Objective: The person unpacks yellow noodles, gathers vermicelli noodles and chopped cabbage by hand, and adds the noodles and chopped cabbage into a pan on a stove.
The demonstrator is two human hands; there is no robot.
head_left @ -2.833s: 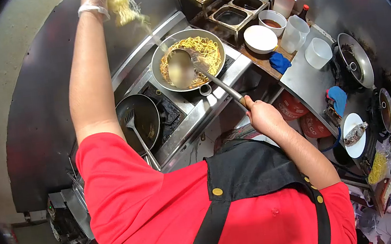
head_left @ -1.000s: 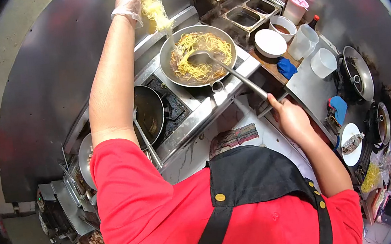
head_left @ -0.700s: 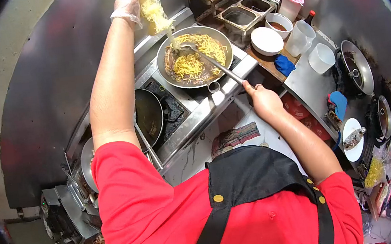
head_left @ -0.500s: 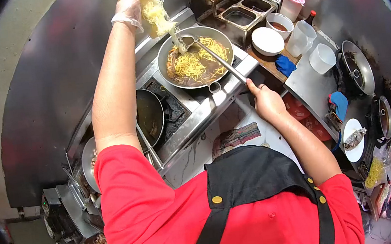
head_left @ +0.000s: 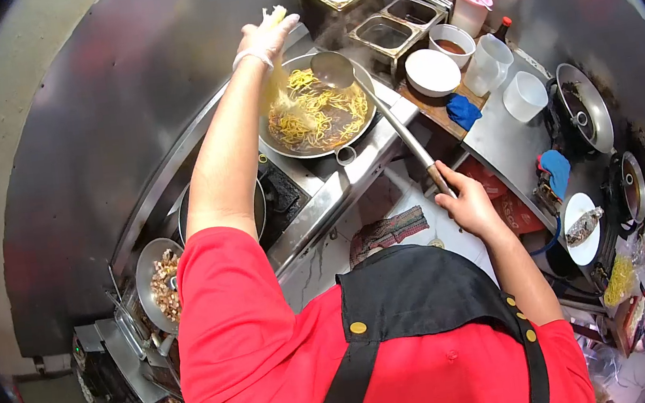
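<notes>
My left hand (head_left: 269, 39), in a clear glove, is above the pan's left side with its fingers spread. Pale noodles (head_left: 276, 99) hang and fall below it, blurred, into the wide grey pan (head_left: 367, 121); a few strands cling at the fingertips. Yellow noodles (head_left: 317, 114) lie in brown sauce in that pan. My right hand (head_left: 466, 203) is closed round the handle end of a long metal ladle (head_left: 408, 137). The ladle's bowl hangs over the pan's upper right part.
A dark pan (head_left: 260, 208) sits on the lower burner, partly behind my left arm. A bowl of chopped food (head_left: 148, 279) is at the left. Metal condiment trays (head_left: 387, 33), a white bowl (head_left: 433, 73) and clear cups (head_left: 525, 96) stand at the right, beyond the stove.
My left hand has come down towards the pan and its fingers have spread, with the pale noodles dropping. My right hand has moved right and down, and the ladle's bowl has shifted right.
</notes>
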